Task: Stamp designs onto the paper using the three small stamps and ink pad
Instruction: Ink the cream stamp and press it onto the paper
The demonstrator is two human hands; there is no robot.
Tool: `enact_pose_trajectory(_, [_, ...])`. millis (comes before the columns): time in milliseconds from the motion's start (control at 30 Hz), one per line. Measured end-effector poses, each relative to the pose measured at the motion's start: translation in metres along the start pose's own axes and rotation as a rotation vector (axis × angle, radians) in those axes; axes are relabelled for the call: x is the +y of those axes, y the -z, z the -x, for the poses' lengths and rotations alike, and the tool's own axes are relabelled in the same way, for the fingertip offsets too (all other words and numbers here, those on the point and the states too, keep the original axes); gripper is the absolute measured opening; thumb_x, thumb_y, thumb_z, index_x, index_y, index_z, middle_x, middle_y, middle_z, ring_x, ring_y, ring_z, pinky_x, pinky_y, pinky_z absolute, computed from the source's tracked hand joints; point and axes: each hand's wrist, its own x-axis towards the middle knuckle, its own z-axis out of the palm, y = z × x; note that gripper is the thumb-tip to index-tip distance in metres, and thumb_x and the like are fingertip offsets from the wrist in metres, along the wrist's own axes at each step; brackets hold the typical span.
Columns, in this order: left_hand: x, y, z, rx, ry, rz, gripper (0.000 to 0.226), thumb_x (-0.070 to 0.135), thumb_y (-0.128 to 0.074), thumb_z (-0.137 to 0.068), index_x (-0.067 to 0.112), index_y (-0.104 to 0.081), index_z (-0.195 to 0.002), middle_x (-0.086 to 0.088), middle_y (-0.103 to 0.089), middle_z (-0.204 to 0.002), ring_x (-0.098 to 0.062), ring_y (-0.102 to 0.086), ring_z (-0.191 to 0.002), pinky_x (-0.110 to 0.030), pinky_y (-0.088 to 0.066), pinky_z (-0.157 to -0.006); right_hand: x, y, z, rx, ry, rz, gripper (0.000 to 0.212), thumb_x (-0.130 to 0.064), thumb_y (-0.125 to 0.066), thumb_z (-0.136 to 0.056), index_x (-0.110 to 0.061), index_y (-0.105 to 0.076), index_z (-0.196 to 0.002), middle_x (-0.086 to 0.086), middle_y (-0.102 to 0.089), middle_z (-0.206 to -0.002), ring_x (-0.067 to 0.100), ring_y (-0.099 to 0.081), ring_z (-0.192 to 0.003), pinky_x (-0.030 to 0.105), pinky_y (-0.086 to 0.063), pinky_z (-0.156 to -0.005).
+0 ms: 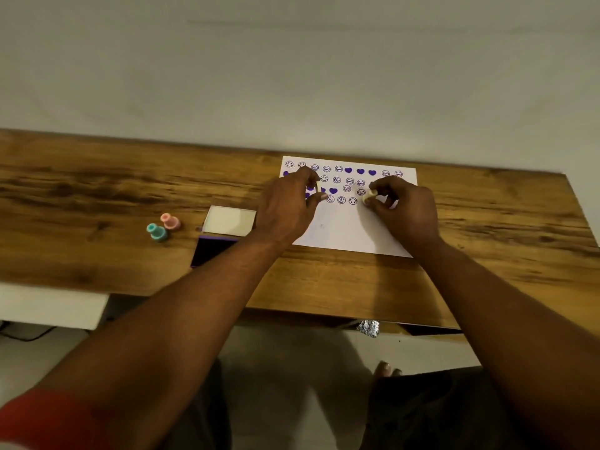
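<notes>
Cream stamp (369, 198) down on paper (350, 235)
Right hand (406, 209) pinches it; left hand (285, 209), fingers loosely spread, rests on the sheet, gripping nothing. Pink stamp (170, 221), teal stamp (157, 232) and ink pad (207, 250) stand leftward.

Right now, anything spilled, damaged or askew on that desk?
No spill or damage. Only a faint smudge on the blank part of the paper, and what looks like a crumpled foil wad just under the front edge of the table. The right hand pinches the cream stamp normally.
</notes>
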Motion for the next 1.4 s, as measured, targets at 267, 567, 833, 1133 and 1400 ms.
enact_pose_trajectory(267, [0.013, -0.009, -0.005, -0.049, 0.006, 0.034, 0.036, 0.040, -0.072, -0.098, 0.017, -0.065, -0.125, 0.000, -0.075, -0.118, -0.021, -0.070, -0.101, -0.036, -0.057, -0.081, 0.005, 0.004, 0.004, -0.011, 0.080, 0.060, 0.021, -0.038, -0.080, -0.090, -0.029, -0.077, -0.108, -0.013, -0.079, -0.095, 0.008, -0.065, -0.071, 0.036, -0.056, -0.069])
enact_pose_trajectory(567, [0.013, -0.010, -0.004, -0.068, 0.044, 0.055, 0.036, 0.039, -0.073, -0.097, 0.017, -0.066, -0.125, 0.001, -0.075, -0.117, -0.021, -0.069, -0.104, -0.042, -0.057, -0.086, 0.001, -0.003, -0.001, -0.040, 0.072, 0.073, 0.020, -0.038, -0.079, -0.092, -0.028, -0.077, -0.109, -0.009, -0.079, -0.094, 0.014, -0.067, -0.074, 0.039, -0.057, -0.074])
enact_pose_trajectory(833, [0.009, -0.009, -0.004, -0.046, 0.056, 0.059, 0.037, 0.045, -0.073, -0.096, 0.021, -0.066, -0.124, 0.003, -0.075, -0.118, -0.019, -0.070, -0.104, -0.040, -0.059, -0.086, 0.001, -0.011, 0.000, -0.002, 0.018, 0.068, 0.016, -0.037, -0.080, -0.090, -0.027, -0.078, -0.102, -0.008, -0.081, -0.095, 0.015, -0.065, -0.069, 0.034, -0.052, -0.072])
enact_pose_trajectory(1133, [0.002, -0.010, 0.002, -0.029, 0.020, 0.030, 0.034, 0.046, -0.074, -0.094, 0.023, -0.067, -0.118, 0.005, -0.076, -0.112, -0.020, -0.072, -0.098, -0.038, -0.059, -0.081, -0.003, -0.014, 0.005, 0.047, 0.011, 0.109, 0.014, -0.036, -0.079, -0.090, -0.026, -0.077, -0.100, -0.009, -0.081, -0.096, 0.013, -0.061, -0.064, 0.029, -0.045, -0.063])
enact_pose_trajectory(1400, [-0.002, -0.004, 0.001, -0.097, -0.042, -0.199, 0.033, 0.050, -0.068, -0.097, 0.025, -0.066, -0.120, 0.004, -0.081, -0.098, -0.025, -0.071, -0.096, -0.031, -0.041, -0.069, -0.003, -0.016, 0.007, 0.058, 0.030, 0.179, 0.014, -0.037, -0.076, -0.091, -0.028, -0.075, -0.102, -0.007, -0.081, -0.093, 0.025, -0.073, -0.076, 0.030, -0.048, -0.065])
